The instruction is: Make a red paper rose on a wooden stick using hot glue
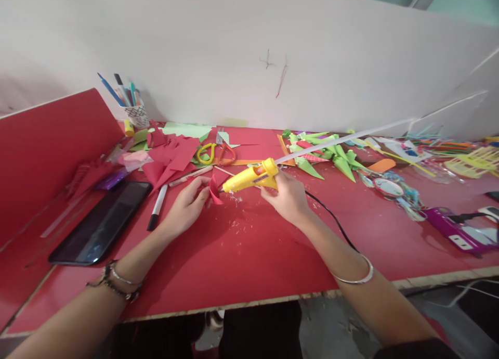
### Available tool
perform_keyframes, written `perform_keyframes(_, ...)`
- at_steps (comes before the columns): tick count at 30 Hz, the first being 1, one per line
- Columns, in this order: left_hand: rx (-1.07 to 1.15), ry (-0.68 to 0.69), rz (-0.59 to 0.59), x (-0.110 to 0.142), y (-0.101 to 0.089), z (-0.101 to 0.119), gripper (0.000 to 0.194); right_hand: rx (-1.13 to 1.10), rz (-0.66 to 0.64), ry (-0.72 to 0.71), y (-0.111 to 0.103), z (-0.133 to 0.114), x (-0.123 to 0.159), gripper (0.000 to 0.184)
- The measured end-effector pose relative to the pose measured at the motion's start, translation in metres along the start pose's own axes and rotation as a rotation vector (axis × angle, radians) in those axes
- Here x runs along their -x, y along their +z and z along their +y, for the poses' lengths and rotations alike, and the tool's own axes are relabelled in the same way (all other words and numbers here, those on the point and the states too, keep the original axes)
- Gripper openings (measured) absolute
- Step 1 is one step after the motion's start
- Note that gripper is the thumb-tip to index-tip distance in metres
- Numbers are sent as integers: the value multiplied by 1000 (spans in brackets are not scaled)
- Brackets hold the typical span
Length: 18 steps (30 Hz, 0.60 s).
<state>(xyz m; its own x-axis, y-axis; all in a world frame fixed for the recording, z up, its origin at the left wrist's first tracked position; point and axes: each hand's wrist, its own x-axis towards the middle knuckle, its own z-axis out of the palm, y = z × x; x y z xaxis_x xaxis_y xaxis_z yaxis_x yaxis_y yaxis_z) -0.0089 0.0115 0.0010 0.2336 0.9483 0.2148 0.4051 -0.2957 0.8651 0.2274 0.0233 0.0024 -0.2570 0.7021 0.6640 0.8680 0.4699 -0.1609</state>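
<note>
My right hand [288, 196] is closed around the handle of a yellow glue gun [251, 176]. A long whitish glue stick [343, 139] juts from the back of the gun, up and to the right. My left hand [189, 204] pinches a small curved piece of red paper [215, 190]. The gun's nozzle points left and meets the red piece or sits just at it; contact is hard to tell. Thin shreds lie on the red table [249, 265] below the gun. A black cord [331, 216] runs behind my right forearm.
A phone [102, 222] and a marker [157, 207] lie left of my left hand. Behind are red paper scraps [175, 156], scissors [214, 154] and a pen cup [136, 115]. Green paper cones [341, 161] lie back right, and a purple power strip [454, 229] sits far right.
</note>
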Motion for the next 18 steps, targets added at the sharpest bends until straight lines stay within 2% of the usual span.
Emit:
perform_keyframes(9, -39, 18, -9, 1, 1, -2, 19, -5, 7, 34, -2, 0, -2, 27)
perform_keyframes(18, -49, 23, -5, 1, 2, -2, 18, -22, 23, 49, -3, 0, -1, 29)
